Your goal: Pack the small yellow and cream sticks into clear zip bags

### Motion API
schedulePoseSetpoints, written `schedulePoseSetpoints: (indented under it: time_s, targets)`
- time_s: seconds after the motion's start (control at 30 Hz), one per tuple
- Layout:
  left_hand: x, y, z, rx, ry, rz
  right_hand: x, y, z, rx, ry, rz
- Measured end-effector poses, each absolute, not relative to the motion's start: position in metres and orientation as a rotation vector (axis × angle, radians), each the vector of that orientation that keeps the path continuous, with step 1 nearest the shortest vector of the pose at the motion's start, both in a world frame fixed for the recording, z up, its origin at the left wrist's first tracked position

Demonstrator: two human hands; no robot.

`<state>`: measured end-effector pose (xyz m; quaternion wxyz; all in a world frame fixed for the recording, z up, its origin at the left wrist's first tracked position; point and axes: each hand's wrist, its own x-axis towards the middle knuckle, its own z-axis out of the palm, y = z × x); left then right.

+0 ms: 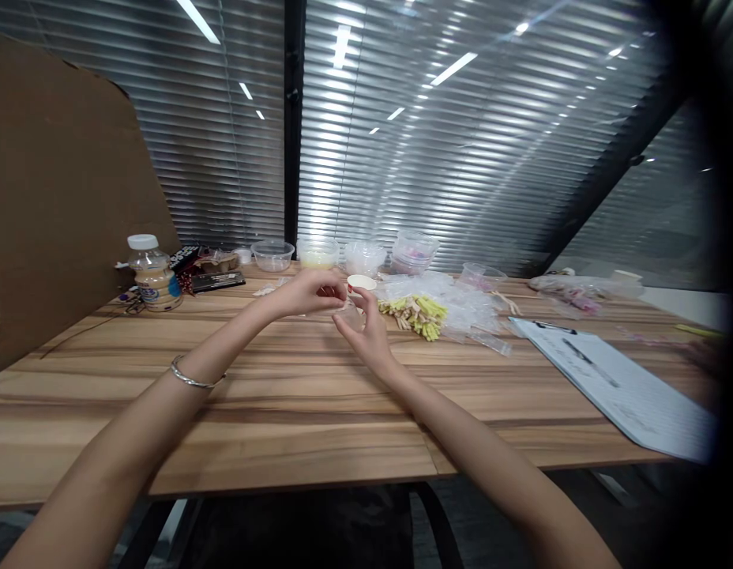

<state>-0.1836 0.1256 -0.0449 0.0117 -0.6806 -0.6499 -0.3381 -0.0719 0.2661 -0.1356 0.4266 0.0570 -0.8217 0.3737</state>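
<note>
My left hand (313, 292) reaches in over the wooden table (272, 411), its fingers pinched together beside a small clear piece (351, 318). The clear piece, perhaps a little plastic cup or bag, sits between the thumb and fingers of my right hand (368, 328). What my left fingertips hold, if anything, is too small to make out. Just behind my hands is a white paper cup (362, 282). To the right of my right hand lies a pile of yellow-green tied sticks or strips (417, 312).
Clear plastic bags (467, 308) spread right of the pile. Plastic tubs (272, 254) line the back edge. A bottle (153, 273) and black box (217, 281) stand left, near a cardboard panel (64, 174). A clipboard (609, 383) with a pen lies right.
</note>
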Motion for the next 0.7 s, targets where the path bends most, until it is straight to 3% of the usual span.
schedulePoseSetpoints:
  time_s: [0.43, 0.7]
  targets:
    - [-0.183, 0.113, -0.035, -2.456, -2.088, -0.786, -0.073, 0.266, -0.137, 0.174, -2.08, 0.91]
    - [-0.189, 0.114, -0.034, -2.373, -2.093, -1.006, -0.07, 0.264, -0.133, 0.248, -2.095, 0.931]
